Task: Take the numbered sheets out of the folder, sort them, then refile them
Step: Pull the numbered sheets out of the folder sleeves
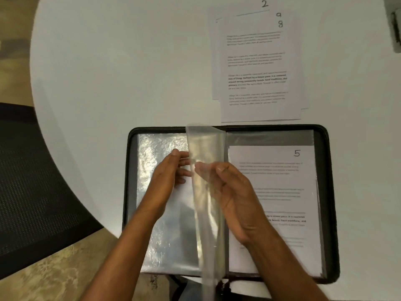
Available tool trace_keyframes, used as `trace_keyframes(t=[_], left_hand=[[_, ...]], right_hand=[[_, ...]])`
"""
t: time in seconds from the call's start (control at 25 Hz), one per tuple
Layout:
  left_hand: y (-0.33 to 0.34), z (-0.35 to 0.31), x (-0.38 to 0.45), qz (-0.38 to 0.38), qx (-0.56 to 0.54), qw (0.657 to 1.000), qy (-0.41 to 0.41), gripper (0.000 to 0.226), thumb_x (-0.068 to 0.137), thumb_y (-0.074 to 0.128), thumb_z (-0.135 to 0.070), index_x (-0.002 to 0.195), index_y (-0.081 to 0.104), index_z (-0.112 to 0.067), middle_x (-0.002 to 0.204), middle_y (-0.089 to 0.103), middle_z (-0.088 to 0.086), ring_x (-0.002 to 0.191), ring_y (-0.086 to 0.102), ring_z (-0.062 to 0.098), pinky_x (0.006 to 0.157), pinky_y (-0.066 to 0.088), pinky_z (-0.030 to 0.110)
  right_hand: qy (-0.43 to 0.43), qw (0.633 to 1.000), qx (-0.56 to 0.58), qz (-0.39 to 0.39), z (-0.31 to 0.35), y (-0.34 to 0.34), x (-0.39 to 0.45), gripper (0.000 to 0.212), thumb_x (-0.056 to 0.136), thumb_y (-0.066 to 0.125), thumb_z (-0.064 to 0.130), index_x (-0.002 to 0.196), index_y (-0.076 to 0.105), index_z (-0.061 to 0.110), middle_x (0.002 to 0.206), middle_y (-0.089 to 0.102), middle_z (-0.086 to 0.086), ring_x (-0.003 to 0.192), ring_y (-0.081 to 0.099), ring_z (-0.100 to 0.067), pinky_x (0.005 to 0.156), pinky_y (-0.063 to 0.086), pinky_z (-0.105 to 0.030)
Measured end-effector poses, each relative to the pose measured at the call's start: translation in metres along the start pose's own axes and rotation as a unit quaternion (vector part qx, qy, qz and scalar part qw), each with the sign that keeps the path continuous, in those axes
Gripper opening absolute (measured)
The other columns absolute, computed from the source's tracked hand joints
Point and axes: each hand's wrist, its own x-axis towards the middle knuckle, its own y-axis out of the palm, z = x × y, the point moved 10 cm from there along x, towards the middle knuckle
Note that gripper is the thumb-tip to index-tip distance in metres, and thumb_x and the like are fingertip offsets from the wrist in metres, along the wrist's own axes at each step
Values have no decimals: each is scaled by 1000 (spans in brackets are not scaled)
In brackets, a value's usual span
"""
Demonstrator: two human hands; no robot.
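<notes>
1. Spreading across most of the view, the white round worktop (pixel 108 72) carries everything; a dark mesh chair (pixel 32 181) sits at its left edge.
2. Lying open at the near edge, the black zip folder (pixel 332 192) shows shiny empty sleeves on its left half and a sheet marked 5 (pixel 282 181) filed in a sleeve on its right half.
3. Just beyond the folder's far edge, a loose pile of numbered sheets (pixel 258 68) rests on the worktop, with 8, 9 and 2 readable at the top corners.
4. Standing upright at the spine, one clear sleeve (pixel 208 192) rises between the two hands.
5. The right hand (pixel 234 196) pinches that sleeve, grip closed on its edge.
6. The left hand (pixel 167 177) has straight fingers touching the sleeve's left face, grip released.
</notes>
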Motion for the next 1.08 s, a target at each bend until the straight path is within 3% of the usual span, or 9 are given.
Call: trace_keyframes(t=[0.16,0.28,0.48,0.6,0.64,0.76,0.92,1.0,1.08], left_hand=[[-27,8,-5,-8,-10,1000,-19,63,104,22,-62,124,69,-26,107,78,4,101,73,26,92,54,42],[-48,15,-10,-33,-12,999,-24,66,100,23,-68,128,67,-28,108,77,1,99,73,28,95,54,44],[-76,22,-12,-110,137,984,29,37,96,48,-69,110,68,-41,101,74,-15,93,70,5,83,55,31],[-82,18,-12,-165,236,956,60,5,99,63,-38,99,69,-39,96,70,-22,91,64,-9,77,48,13],[-82,14,-11,-178,254,948,67,10,100,63,-30,96,69,-37,92,69,-23,86,63,-12,72,45,8],[-82,10,-5,-201,261,941,74,18,101,60,-23,89,68,-35,84,66,-25,81,60,-16,65,39,3],[-78,5,-5,-223,272,932,83,19,102,59,-23,88,67,-34,83,64,-24,77,60,-11,64,36,4],[-78,3,-6,-235,274,929,88,20,103,59,-24,88,66,-34,85,66,-20,77,61,-5,66,39,9],[-77,0,-3,-240,285,922,102,19,103,59,-25,89,66,-34,89,68,-16,80,63,0,69,43,14]], right_hand=[[-7,996,-92,6,-31,27,14,31,101,49,32,116,70,16,127,72,-2,127,61,-15,106,40,-29],[-2,987,-160,15,-45,37,17,30,107,46,22,125,69,14,126,71,8,126,59,-4,105,42,-24],[-44,968,-247,2,-41,18,19,27,103,55,9,124,67,20,127,68,11,124,59,-2,104,45,-21],[-91,949,-298,-44,-11,-18,20,27,101,58,7,123,66,20,123,69,8,118,63,-4,101,52,-25],[-105,941,-315,-68,2,-34,19,26,101,58,8,123,66,20,122,69,8,116,63,-4,100,53,-24],[-149,883,-420,-146,49,-83,15,29,101,59,14,129,60,21,129,65,8,117,61,-3,102,51,-22],[-200,735,-611,-214,89,-142,9,50,98,64,24,145,48,20,147,52,0,133,49,-17,112,42,-36],[-202,670,-677,-229,94,-163,8,65,97,62,36,153,38,15,160,39,-8,147,36,-27,121,31,-49],[-154,637,-714,-246,91,-182,6,79,97,51,53,160,24,14,168,21,-10,156,17,-30,127,17,-49]])
